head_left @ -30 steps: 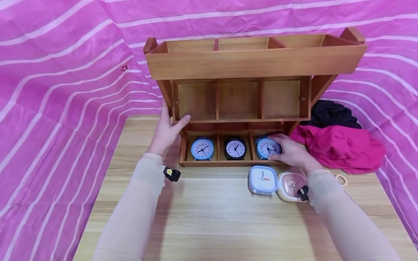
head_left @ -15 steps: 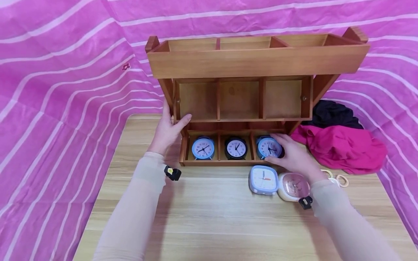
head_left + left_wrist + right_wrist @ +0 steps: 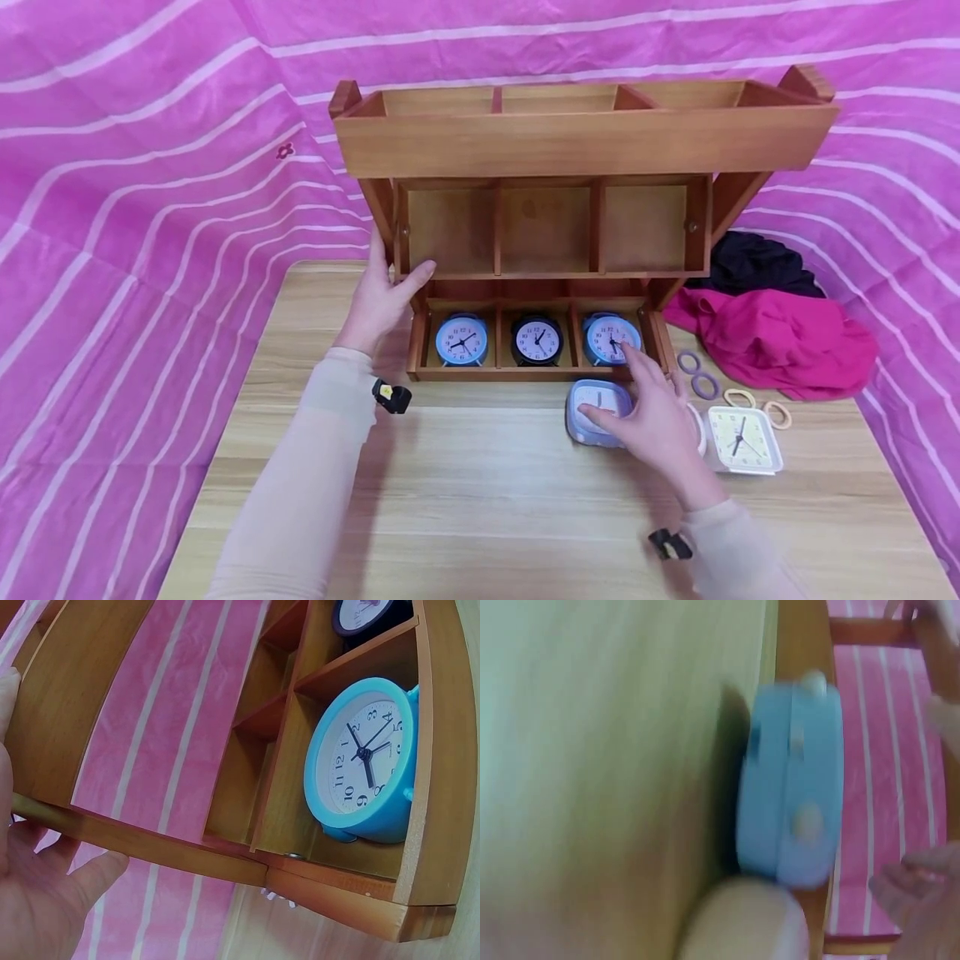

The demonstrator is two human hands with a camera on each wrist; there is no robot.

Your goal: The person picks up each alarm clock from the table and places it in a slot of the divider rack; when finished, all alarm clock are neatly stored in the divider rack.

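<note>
In the head view my left hand [image 3: 378,296] grips the left side post of the brown wooden tiered shelf [image 3: 585,143], thumb in front. The left wrist view shows this hand [image 3: 45,892] at the wooden bar. My right hand [image 3: 656,417] hovers with spread fingers over a blue-violet square alarm clock [image 3: 577,429], partly covering it; contact cannot be told. Blurred in the right wrist view, that clock [image 3: 791,787] lies between thumb and fingers [image 3: 915,896]. A light-blue round alarm clock [image 3: 602,337] sits in the bottom tier's right compartment.
Another light-blue alarm clock [image 3: 461,340] and a black one [image 3: 536,342] fill the other bottom compartments. Right of my hand are a mostly hidden cream clock [image 3: 701,429], a white square clock [image 3: 745,440], several rings [image 3: 705,386], and pink [image 3: 780,342] and black cloths [image 3: 757,262].
My right hand has let go of the light-blue clock in the right compartment and moved down toward the front, over the blue-violet clock. My left hand stays at the shelf post.
</note>
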